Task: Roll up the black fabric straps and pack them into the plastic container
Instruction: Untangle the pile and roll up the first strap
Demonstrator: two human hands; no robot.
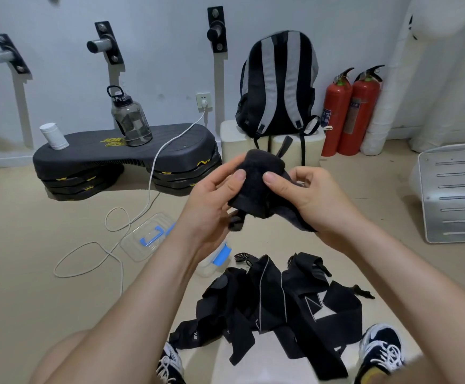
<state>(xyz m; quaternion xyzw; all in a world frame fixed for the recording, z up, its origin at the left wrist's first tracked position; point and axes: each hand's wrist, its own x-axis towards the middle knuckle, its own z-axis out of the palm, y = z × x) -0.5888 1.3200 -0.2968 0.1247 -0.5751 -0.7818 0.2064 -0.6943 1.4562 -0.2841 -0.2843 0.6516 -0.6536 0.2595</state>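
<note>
Left hand: my left hand point(212, 195) is curled round the near left side of a black strap bundle point(256, 184), with the thumb pressed on its front.
Right hand: my right hand point(303, 195) grips the bundle's right side, thumb on the front close to the left thumb, fingers curled behind.
Black strap bundle: partly rolled and held up between both hands above the floor, with a loose end hanging below my left palm and a fuzzy grey part under my right hand.
Pile of straps point(267, 306): lies tangled on the floor below my hands, between my two shoes point(381, 347).
Plastic container point(214, 261): on the floor just beyond the pile, mostly hidden behind my left forearm; a blue clip shows on its side.
Clear lid point(148, 236): flat on the floor just left of the container, with blue clips.
White cable point(148, 189): loops over the floor beside the lid and runs up to a wall socket point(203, 101).
Step platform point(115, 151): near the wall, carrying a dark water jug point(131, 120) and a white canister point(54, 135).
Backpack point(278, 84): upright on pale blocks point(239, 142) behind my hands.
Fire extinguishers point(350, 112): two red ones standing just right of the backpack.
</note>
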